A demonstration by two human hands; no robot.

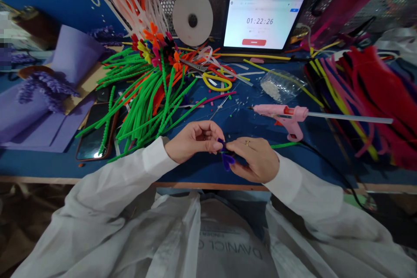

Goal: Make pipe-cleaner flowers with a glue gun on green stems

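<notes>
Between my hands, just above the table's front edge, is a small purple pipe-cleaner flower (227, 161) with looped petals. My left hand (198, 140) pinches its upper left side between thumb and fingers. From the other side my right hand (254, 157), with a ring on one finger, grips it too, and its fingers cover part of the flower. A green pipe cleaner (285, 145) shows just right of my right hand. Beyond that hand lies a pink glue gun (283, 115) with a clear glue stick out of its back.
Green pipe-cleaner stems (146, 113) with colourful flowers (156, 47) spread to the left, near a phone (93, 132) and purple wrapping paper (74, 54). A tablet (257, 21) and white ribbon roll (203, 17) stand behind. Loose pipe cleaners (374, 95) lie right; the glue gun's cord (332, 165) trails there.
</notes>
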